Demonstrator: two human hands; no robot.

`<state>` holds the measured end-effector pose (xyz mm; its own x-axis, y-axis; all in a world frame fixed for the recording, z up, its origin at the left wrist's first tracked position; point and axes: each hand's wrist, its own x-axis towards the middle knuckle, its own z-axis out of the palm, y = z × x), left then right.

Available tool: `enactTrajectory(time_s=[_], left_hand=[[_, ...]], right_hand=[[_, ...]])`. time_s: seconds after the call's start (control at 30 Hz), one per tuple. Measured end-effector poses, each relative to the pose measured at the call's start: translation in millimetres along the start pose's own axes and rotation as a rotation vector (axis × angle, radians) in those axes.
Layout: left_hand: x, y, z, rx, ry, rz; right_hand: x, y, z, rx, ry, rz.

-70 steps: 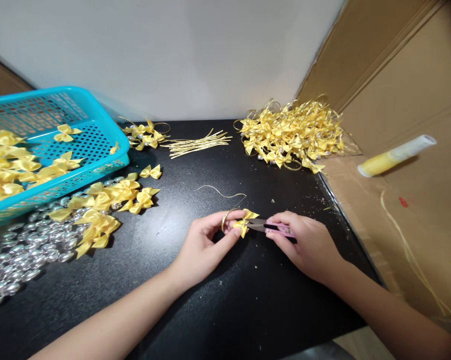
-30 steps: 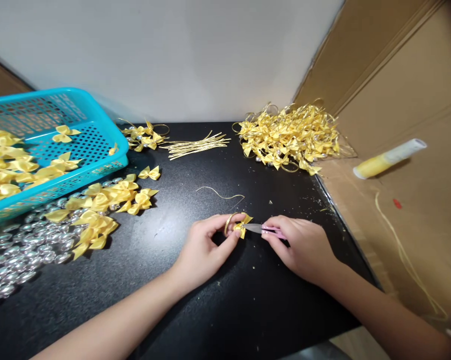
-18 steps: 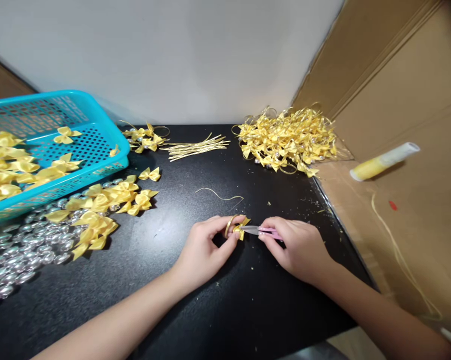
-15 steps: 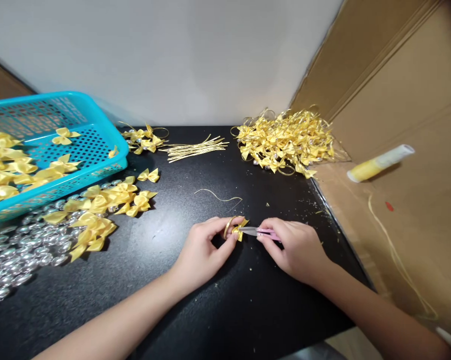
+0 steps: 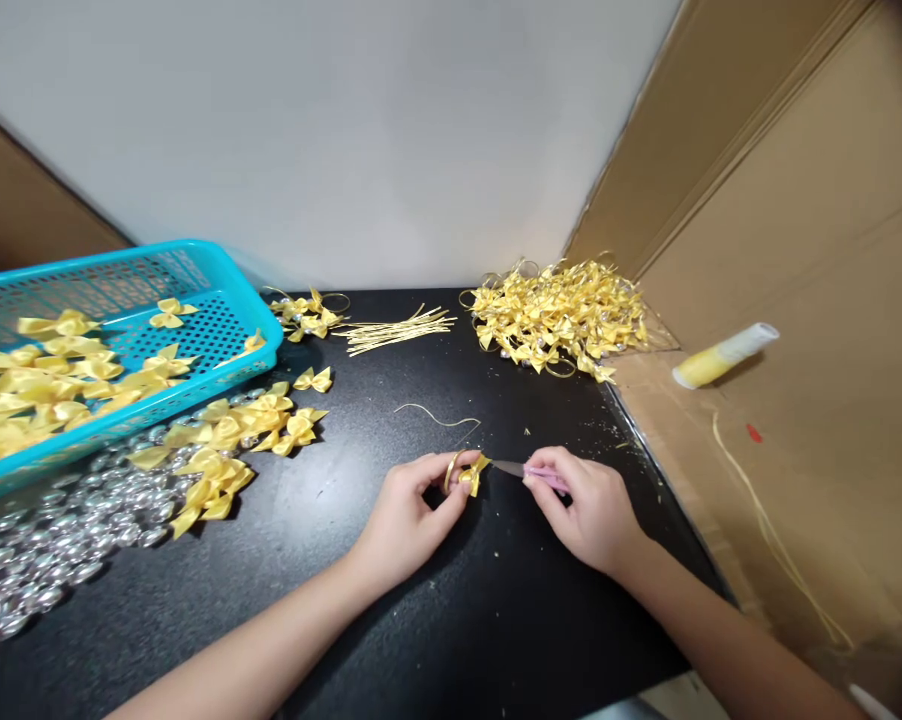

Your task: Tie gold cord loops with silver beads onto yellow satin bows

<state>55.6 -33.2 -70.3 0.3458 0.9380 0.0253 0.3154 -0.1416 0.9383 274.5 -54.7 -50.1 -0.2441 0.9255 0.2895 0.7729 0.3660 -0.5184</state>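
Observation:
Between thumb and fingers, my left hand (image 5: 413, 515) pinches a small yellow ribbon bow (image 5: 475, 474) with a gold cord loop (image 5: 455, 468) rising from it. My right hand (image 5: 590, 510) is closed around the pink handles of small scissors (image 5: 545, 476). Their grey blades point left, with the tips close to the bow's right edge; whether they touch is too fine to tell. Beyond my hands, a thin loose thread (image 5: 440, 415) lies curved on the black table (image 5: 391, 630).
A turquoise basket (image 5: 263, 345) of yellow bows stands at left, silvery beads (image 5: 83, 530) and bows in front. Gold cord strips (image 5: 402, 330) lie at the back. A heap of looped bows (image 5: 556, 310) sits back right, near cardboard (image 5: 818, 230) and a tube (image 5: 728, 355).
The scissors have drawn slightly right, away from the bow, and their blades look more closed. My left hand keeps its pinch. The camera view has shifted a little.

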Motion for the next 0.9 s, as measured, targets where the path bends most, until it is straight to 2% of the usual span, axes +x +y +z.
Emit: enactTrajectory(time_s=[0.2, 0.37, 0.47, 0.53, 0.67, 0.7, 0.8, 0.9], left_hand=[[1, -3, 0.4, -0.044, 0.000, 0.028], [0, 0, -1.2, -0.005, 0.034, 0.086], [3, 15, -13.3, 0.110, 0.105, 0.215], [9, 30, -25.7, 0.224, 0.129, 0.379], [28, 66, -46.7, 0.374, 0.074, 0.610], [33, 73, -49.3, 0.394, 0.052, 0.649], [50, 88, -50.2, 0.388, 0.003, 0.703], [63, 95, -42.9, 0.318, -0.026, 0.669]], right_hand=[[0, 7, 4, 0.280, -0.007, 0.137], [-2, 0, 7, 0.324, -0.037, 0.079], [5, -11, 3, 0.407, 0.054, 0.069], [16, -20, -3, 0.402, 0.145, 0.003], [50, -35, -15, 0.289, 0.260, -0.379], [59, -37, -19, 0.256, 0.288, -0.429], [78, -33, -29, 0.198, 0.332, -0.436], [82, -22, -40, 0.208, 0.349, -0.462]])
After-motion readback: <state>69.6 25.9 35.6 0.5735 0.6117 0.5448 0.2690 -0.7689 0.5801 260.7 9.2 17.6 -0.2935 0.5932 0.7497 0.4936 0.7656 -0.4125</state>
